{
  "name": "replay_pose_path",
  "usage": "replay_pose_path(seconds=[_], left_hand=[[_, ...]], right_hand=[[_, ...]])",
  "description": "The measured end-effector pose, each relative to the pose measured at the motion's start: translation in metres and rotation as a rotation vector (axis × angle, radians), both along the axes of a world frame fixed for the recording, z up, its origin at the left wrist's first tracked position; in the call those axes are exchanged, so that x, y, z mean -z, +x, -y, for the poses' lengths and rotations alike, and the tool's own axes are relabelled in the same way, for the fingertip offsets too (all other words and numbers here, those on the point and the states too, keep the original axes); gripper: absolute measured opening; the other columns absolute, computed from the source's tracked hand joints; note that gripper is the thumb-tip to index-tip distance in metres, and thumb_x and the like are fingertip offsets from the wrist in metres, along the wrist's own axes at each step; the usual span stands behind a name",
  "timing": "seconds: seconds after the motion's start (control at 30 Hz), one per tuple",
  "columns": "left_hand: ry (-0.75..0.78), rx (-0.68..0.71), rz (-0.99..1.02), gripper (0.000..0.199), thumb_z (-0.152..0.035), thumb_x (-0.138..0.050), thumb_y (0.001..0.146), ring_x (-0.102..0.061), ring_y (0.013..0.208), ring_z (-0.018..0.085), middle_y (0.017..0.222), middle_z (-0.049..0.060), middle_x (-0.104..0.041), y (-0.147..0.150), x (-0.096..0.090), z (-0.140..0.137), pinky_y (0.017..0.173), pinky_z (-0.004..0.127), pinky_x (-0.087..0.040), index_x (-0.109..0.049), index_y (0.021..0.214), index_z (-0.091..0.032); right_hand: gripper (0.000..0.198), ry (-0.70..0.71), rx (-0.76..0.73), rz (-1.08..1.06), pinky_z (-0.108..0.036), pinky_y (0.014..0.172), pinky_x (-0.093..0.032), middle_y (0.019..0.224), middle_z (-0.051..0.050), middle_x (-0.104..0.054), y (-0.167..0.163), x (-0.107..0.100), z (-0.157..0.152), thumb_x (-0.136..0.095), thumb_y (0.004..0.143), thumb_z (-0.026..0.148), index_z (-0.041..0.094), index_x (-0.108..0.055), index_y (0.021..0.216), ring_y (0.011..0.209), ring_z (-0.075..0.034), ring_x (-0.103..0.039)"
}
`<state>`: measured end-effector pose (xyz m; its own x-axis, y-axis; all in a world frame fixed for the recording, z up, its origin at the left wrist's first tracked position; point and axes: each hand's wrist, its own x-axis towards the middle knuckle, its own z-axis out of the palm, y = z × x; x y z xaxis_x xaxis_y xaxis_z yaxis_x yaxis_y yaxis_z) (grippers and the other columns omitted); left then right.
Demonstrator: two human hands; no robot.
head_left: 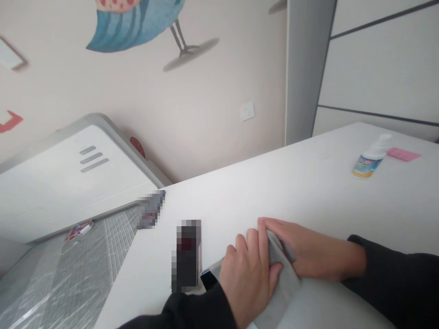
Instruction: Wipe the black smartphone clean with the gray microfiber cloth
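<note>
A grey cloth point(285, 283) is bunched between my hands near the front of the white table. My left hand point(245, 274) lies over it with the fingers close together and the thumb bent against the fabric. From the right, my right hand point(302, 246) grips the cloth, its fingertips meeting those of the left; most of its fingers are hidden. Below my left hand, the corner of a flat black object point(208, 279) with a light edge shows; the rest is covered, and I cannot tell its kind.
Left of my hands, a blurred-out dark object point(187, 256) is on the white table point(240, 192). Another blurred item point(151, 210) lies at the left edge. A spray bottle point(368, 162) and a pink slip point(404, 154) are far right. A plastic-covered bed point(85, 265) adjoins the table.
</note>
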<state>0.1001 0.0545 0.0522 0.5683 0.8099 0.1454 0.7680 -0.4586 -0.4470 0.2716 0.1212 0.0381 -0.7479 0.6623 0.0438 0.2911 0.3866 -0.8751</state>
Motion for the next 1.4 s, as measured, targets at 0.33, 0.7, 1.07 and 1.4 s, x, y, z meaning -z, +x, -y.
replay_pose_path(seconds=[0.33, 0.7, 1.07, 1.4], left_hand=[[0.023, 0.071, 0.012, 0.089, -0.056, -0.078, 0.079, -0.064, 0.074, 0.02, 0.096, 0.002, -0.068, -0.04, -0.004, 0.015, 0.052, 0.033, -0.054, -0.049, 0.148, -0.007], [0.024, 0.065, -0.053, 0.084, -0.043, -0.082, 0.074, -0.068, 0.079, 0.024, 0.099, 0.009, -0.072, -0.073, -0.002, 0.031, 0.061, 0.036, -0.06, -0.054, 0.142, -0.002], [-0.059, 0.127, 0.053, 0.088, -0.053, -0.073, 0.086, -0.065, 0.074, 0.02, 0.093, 0.002, -0.065, -0.01, -0.006, -0.004, 0.049, 0.034, -0.055, -0.041, 0.152, -0.005], [0.012, 0.099, -0.078, 0.066, -0.033, -0.062, 0.091, -0.066, 0.081, 0.022, 0.101, 0.009, -0.069, -0.094, -0.004, 0.035, 0.063, 0.033, -0.058, -0.045, 0.146, -0.001]], right_hand=[[0.038, -0.089, 0.017, 0.108, -0.038, 0.078, -0.043, 0.097, -0.004, -0.058, 0.004, -0.002, 0.001, -0.074, 0.065, 0.015, 0.021, -0.052, 0.096, 0.089, -0.025, -0.055], [0.044, -0.117, 0.023, 0.115, -0.034, 0.075, -0.04, 0.096, -0.001, -0.057, 0.005, -0.004, 0.001, -0.081, 0.064, 0.015, 0.021, -0.051, 0.096, 0.087, -0.023, -0.054], [0.025, -0.008, 0.017, 0.034, -0.039, 0.084, -0.045, 0.098, -0.005, -0.062, 0.002, 0.008, 0.001, -0.07, 0.071, 0.014, 0.021, -0.056, 0.091, 0.091, -0.026, -0.059], [0.042, -0.087, 0.009, 0.123, -0.033, 0.076, -0.039, 0.098, 0.0, -0.057, 0.008, 0.002, -0.001, -0.083, 0.067, 0.021, 0.021, -0.054, 0.098, 0.089, -0.022, -0.054]])
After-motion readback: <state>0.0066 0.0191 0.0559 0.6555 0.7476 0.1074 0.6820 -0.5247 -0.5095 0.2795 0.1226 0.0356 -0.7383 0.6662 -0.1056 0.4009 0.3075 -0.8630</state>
